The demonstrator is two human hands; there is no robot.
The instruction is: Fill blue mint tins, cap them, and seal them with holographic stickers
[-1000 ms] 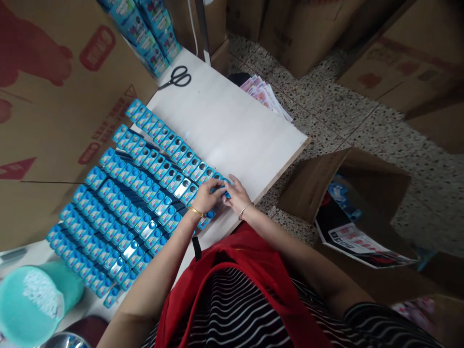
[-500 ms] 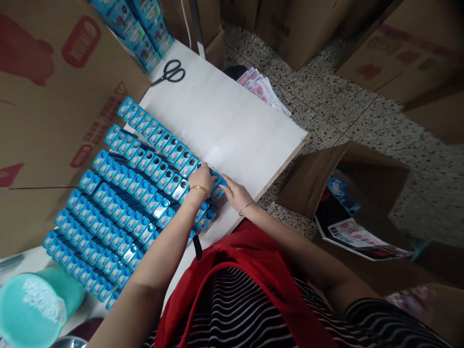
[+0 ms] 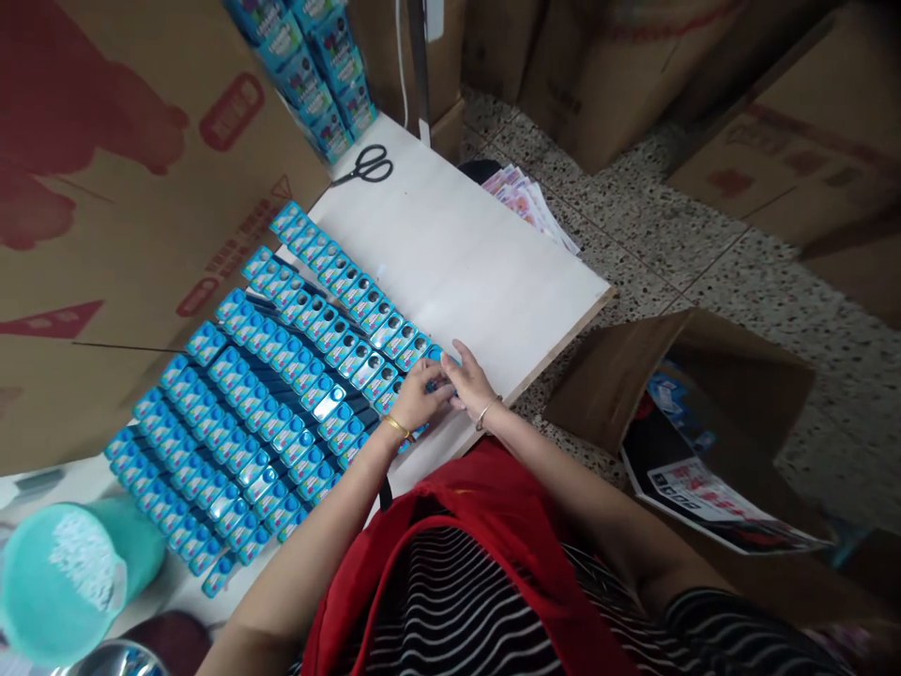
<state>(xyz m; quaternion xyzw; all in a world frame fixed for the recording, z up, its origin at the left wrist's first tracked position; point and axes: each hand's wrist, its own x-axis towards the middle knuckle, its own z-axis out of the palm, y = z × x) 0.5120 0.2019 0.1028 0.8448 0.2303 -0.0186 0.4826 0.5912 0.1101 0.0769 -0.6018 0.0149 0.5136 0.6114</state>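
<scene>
Several slanted rows of small blue packets cover the left part of a white board. My left hand and my right hand meet at the near right end of the rows. Both pinch one blue packet there, against the last packets of the rows. The fingers hide most of it. A gold bangle is on my left wrist and a thin bracelet on my right.
Black scissors lie at the board's far corner beside stacked blue boxes. A big carton walls the left side. A teal bucket stands at bottom left. An open carton and leaflets are on the floor to the right.
My left hand reached up along the rows half a second ago and has come back beside my right hand at the near end. The camera has shifted slightly.
</scene>
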